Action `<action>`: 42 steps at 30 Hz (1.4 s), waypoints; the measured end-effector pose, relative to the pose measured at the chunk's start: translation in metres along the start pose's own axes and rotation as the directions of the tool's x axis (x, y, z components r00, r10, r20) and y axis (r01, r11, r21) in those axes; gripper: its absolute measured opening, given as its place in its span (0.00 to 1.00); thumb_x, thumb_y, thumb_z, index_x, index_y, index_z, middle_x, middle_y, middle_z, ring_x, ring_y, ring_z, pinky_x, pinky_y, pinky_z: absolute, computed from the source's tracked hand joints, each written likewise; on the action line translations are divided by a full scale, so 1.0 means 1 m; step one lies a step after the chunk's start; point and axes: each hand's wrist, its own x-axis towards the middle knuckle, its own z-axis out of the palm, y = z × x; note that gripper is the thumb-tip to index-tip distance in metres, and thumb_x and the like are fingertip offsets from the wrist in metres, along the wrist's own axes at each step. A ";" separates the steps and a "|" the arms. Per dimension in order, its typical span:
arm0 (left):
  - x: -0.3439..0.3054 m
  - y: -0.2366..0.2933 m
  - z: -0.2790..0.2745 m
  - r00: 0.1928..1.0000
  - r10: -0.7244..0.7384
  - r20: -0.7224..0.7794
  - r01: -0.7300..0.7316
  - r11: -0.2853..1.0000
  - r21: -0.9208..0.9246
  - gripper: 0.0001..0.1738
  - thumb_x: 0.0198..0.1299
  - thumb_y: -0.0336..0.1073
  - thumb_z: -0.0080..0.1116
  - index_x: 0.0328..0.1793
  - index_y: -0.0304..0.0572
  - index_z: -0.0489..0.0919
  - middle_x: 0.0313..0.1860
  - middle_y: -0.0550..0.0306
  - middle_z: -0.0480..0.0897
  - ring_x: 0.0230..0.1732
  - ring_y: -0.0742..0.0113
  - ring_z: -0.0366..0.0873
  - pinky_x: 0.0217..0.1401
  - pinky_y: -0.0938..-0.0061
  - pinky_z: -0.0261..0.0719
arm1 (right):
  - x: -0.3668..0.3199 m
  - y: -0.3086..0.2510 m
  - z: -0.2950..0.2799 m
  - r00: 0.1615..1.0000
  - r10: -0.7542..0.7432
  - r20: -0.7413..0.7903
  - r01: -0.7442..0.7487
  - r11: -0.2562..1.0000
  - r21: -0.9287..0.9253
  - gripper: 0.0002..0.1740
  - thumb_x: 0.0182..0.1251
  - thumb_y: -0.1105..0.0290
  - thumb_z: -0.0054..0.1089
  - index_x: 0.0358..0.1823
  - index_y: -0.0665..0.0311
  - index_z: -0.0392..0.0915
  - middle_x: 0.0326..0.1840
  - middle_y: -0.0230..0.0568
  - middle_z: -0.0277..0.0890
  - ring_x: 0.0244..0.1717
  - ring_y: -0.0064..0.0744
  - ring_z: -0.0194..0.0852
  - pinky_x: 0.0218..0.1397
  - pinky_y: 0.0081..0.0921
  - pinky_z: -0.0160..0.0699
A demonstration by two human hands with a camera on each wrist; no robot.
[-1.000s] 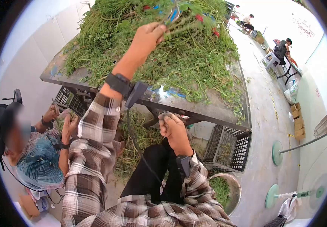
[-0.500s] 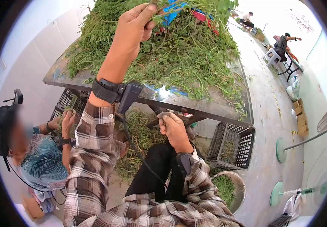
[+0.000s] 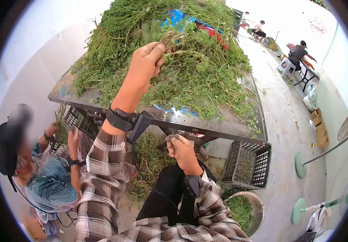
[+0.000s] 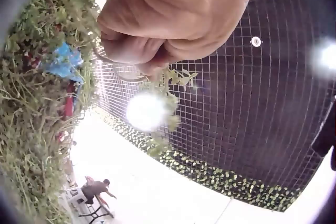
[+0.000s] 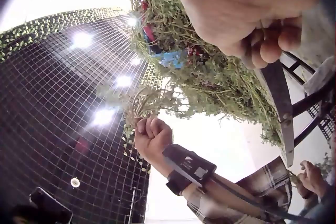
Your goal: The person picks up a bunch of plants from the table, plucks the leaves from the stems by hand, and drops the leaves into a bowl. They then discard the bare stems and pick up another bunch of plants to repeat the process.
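My left hand (image 3: 145, 60) is raised in front of the heap, pinching a small bunch of leafy green stems (image 3: 182, 38) between thumb and fingers. Its leaves spread up and to the right, partly blurred. In the left wrist view a thin loop (image 4: 118, 65) curves out below the curled fingers. Low over my lap, just before the table edge, is my right hand (image 3: 182, 151). Its fingers are curled, with the thumb against them and nothing visible between. A large heap of cut greens (image 3: 113, 52) covers the table (image 3: 166, 119), with blue and red plastic (image 3: 216, 36) among it.
Black crates (image 3: 258, 163) stand under the table's right corner and left side. A round tub (image 3: 258, 209) of greens is by my right leg; more stems (image 3: 147, 161) lie on the floor. At my left sits another person (image 3: 49, 181) handling stems. Fans (image 3: 301, 165) stand at right.
My left hand came up and closer to the camera with stems, then dropped lower before the heap. The right hand stays near the table edge. The person at left has shifted their head.
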 end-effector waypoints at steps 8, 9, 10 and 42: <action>-0.011 0.013 -0.002 0.994 0.108 -0.010 -0.108 0.991 -0.081 0.15 0.63 0.42 0.51 0.45 0.36 0.75 0.18 0.69 0.64 0.14 0.84 0.52 0.15 0.86 0.47 | 0.002 0.005 0.007 1.000 0.016 0.003 -0.016 1.000 0.013 0.10 0.68 0.68 0.46 0.40 0.66 0.73 0.26 0.30 0.69 0.22 0.19 0.61 0.25 0.20 0.60; -0.010 0.010 -0.004 0.997 0.078 0.008 -0.077 0.996 -0.052 0.15 0.64 0.42 0.51 0.45 0.36 0.75 0.17 0.70 0.64 0.14 0.85 0.52 0.14 0.86 0.47 | 0.002 0.006 0.007 1.000 0.017 0.008 -0.017 1.000 0.017 0.09 0.68 0.68 0.46 0.40 0.66 0.73 0.26 0.30 0.69 0.22 0.19 0.61 0.25 0.20 0.60; -0.013 0.006 -0.007 0.999 0.044 -0.002 -0.044 0.999 -0.021 0.14 0.64 0.41 0.50 0.45 0.36 0.75 0.17 0.70 0.63 0.14 0.85 0.50 0.14 0.86 0.47 | 0.003 0.005 0.006 1.000 0.010 0.006 -0.010 1.000 0.013 0.09 0.68 0.68 0.46 0.40 0.66 0.73 0.26 0.30 0.69 0.22 0.19 0.61 0.25 0.20 0.60; -0.318 -0.016 -0.094 0.898 -0.267 -0.350 0.163 0.940 -0.299 0.20 0.62 0.35 0.52 0.59 0.34 0.67 0.37 0.59 0.77 0.23 0.82 0.67 0.21 0.88 0.61 | -0.031 -0.007 0.002 0.996 -0.029 -0.081 0.017 0.990 -0.143 0.08 0.67 0.70 0.46 0.37 0.66 0.72 0.26 0.32 0.70 0.21 0.17 0.63 0.23 0.16 0.62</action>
